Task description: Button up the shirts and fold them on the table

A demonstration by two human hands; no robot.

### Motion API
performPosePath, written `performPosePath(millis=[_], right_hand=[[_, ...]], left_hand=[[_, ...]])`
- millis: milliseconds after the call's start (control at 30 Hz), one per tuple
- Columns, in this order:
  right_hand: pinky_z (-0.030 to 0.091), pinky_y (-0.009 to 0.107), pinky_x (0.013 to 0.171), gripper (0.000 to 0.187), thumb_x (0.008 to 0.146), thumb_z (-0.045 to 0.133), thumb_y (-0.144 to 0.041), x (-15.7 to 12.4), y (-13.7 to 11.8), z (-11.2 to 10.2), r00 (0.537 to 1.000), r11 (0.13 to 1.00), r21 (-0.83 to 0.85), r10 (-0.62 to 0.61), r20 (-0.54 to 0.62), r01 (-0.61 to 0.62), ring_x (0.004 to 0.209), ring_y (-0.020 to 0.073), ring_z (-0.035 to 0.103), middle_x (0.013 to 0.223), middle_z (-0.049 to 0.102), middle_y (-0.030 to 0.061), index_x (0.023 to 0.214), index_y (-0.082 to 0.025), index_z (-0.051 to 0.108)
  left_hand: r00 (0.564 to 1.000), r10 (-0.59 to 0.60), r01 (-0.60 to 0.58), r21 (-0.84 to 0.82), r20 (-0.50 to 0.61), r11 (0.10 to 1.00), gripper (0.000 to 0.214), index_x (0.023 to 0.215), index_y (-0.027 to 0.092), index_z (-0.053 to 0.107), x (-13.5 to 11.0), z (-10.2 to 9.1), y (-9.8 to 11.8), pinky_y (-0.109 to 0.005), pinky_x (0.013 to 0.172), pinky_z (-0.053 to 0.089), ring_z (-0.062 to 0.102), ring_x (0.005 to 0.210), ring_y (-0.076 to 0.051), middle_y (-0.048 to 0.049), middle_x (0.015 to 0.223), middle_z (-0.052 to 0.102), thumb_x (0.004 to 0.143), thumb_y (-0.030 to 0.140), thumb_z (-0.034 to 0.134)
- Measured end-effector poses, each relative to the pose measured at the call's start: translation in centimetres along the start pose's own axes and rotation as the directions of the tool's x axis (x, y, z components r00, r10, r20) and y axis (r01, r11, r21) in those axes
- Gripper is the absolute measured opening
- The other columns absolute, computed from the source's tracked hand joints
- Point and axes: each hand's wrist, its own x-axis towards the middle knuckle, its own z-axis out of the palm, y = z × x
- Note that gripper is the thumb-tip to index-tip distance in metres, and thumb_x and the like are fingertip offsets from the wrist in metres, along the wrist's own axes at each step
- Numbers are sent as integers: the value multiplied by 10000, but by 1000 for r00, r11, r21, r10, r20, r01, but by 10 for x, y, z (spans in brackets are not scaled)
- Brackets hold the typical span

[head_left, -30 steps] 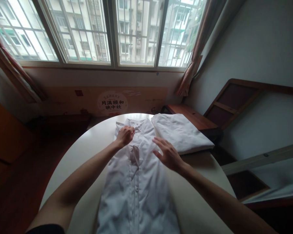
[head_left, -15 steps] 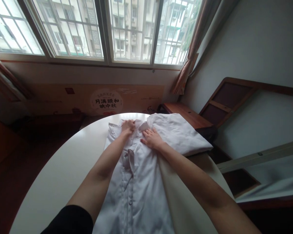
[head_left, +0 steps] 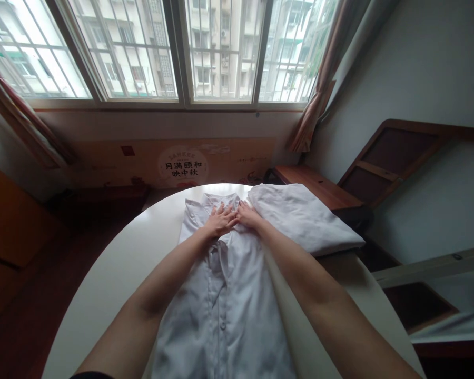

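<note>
A white button-up shirt [head_left: 253, 295] lies front side up along the table, its collar at the far end and its button placket running toward me. My left hand [head_left: 221, 220] rests on the shirt just below the collar, fingers spread flat on the cloth. Right beside it, my right hand [head_left: 248, 216] has its fingers bent closely together at the right side of the collar, gripping the cloth there. The two hands touch or nearly touch, and the right thumb is hidden. A folded white cloth bundle [head_left: 304, 218] lies to the right of the collar.
The round white table [head_left: 114, 273] carries both garments, its curved edge near the bundle. Beyond it stand a wooden bench [head_left: 319, 187] and a printed banner [head_left: 229, 163] under barred windows. A wooden-framed panel [head_left: 398, 152] leans by the right wall.
My left hand has loosened from its grip at the collar, spread out and moved right toward the other hand. My right hand has shifted up to the collar's right side. The view has turned slightly left.
</note>
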Motion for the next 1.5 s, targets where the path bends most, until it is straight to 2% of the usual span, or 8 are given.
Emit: performPosePath(millis=[100, 300, 433, 633, 867, 1133, 1300, 1500], right_hand=[[322, 381, 1030, 477, 909, 312, -233, 7, -5, -23, 998, 999, 15, 53, -36, -52, 1273, 293, 419, 1361, 474, 204, 1315, -43, 475], [74, 449, 1128, 603, 950, 260, -439, 14, -27, -8, 978, 995, -60, -92, -185, 83, 1419, 278, 83, 1544, 163, 113, 1457, -114, 237], [57, 456, 1127, 772, 911, 203, -597, 15, -22, 19, 996, 999, -14, 34, -77, -36, 1422, 268, 78, 1542, 117, 158, 1470, -66, 159], [47, 442, 1133, 910, 867, 170, -689, 6, -28, 8, 984, 987, 42, 159, -78, -156, 1424, 293, 32, 1540, 58, 194, 1469, -12, 92], [82, 430, 1142, 900, 864, 174, -699, -97, -62, 27, 919, 926, -22, -376, -118, 376, 1424, 289, 69, 1531, 133, 191, 1463, -27, 169], [98, 485, 1142, 912, 856, 292, -682, -149, -73, 43, 871, 871, -15, -491, -32, 490, 1419, 311, 84, 1520, 135, 208, 1459, -10, 171], [124, 484, 1146, 878, 851, 355, -665, -252, -69, 43, 732, 733, 71, -680, 33, 677, 1412, 301, 136, 1512, 190, 178, 1474, -77, 163], [181, 327, 1160, 487, 941, 448, -277, -361, -55, 54, 528, 551, -199, -834, -160, 810, 1319, 172, 388, 1390, 464, 45, 1405, -153, 368]], left_hand=[[996, 81, -81, -8, 41, 997, 538, 1341, 318, 459, -2, -10, -5, -543, 1105, 162, 161, 1409, -306, -13, 1500, 321, 883, 578, 350], [963, -158, 173, 50, -220, 984, 514, 1337, 201, 475, -10, -26, -43, -439, 1130, 165, 279, 1372, -244, -82, 1451, 402, 930, 454, 290], [957, -287, 290, 68, -46, 955, 651, 1428, 244, 329, -16, -16, -70, -500, 1121, 135, 202, 1401, -288, -55, 1535, 216, 885, 599, 279], [936, -347, 343, -63, -63, 937, 648, 1438, 180, 309, -15, -26, -81, -436, 1132, 146, 210, 1404, -246, -83, 1524, 244, 923, 543, 153], [1000, 17, -16, 24, -21, 1000, 670, 1458, 217, 269, -91, -22, -62, -398, 1144, 116, 124, 1426, -233, -53, 1540, 193, 905, 592, 225], [999, 8, -13, 121, 38, 993, 737, 1466, 230, 243, -106, -13, -50, -474, 1129, 128, 123, 1421, -291, -69, 1545, 163, 866, 657, 270], [1000, 24, -25, 124, 8, 992, 671, 1448, 190, 299, -122, -25, -30, -509, 1118, 147, 149, 1413, -311, -108, 1531, 208, 902, 579, 285], [916, 369, -372, -9, 160, 928, 864, 1489, 153, 118, -227, -26, 37, -528, 1129, 107, 91, 1416, -338, -135, 1533, 167, 834, 664, 356]])
